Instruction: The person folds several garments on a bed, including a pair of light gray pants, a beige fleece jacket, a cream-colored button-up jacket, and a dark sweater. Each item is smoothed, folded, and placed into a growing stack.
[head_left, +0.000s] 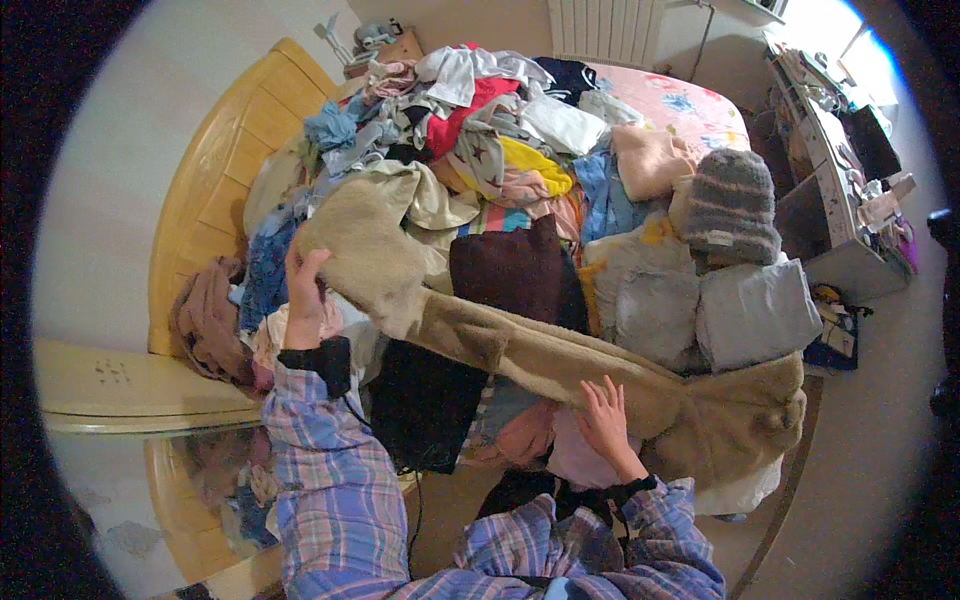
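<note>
A long tan and cream fleece garment (551, 352) stretches slantwise across the clothes in front of me. At its pale, wider end, my left hand (304, 289) grips the edge, with the thumb showing and the other fingers partly hidden. My right hand (606, 427) lies flat with spread fingers against the lower edge of the tan part. Beyond that hand, the garment's other end spreads out at the right. A dark maroon folded cloth (517, 274) lies just behind the garment, and a black cloth (426, 405) lies in front of it.
A large heap of mixed clothes (465, 112) covers the bed, which has a yellow wooden headboard (225, 161). Folded grey cloths (757, 315) and a striped knit hat (731, 202) sit at the right. A cluttered desk (832, 165) stands beyond; a glossy cabinet (142, 382) is at left.
</note>
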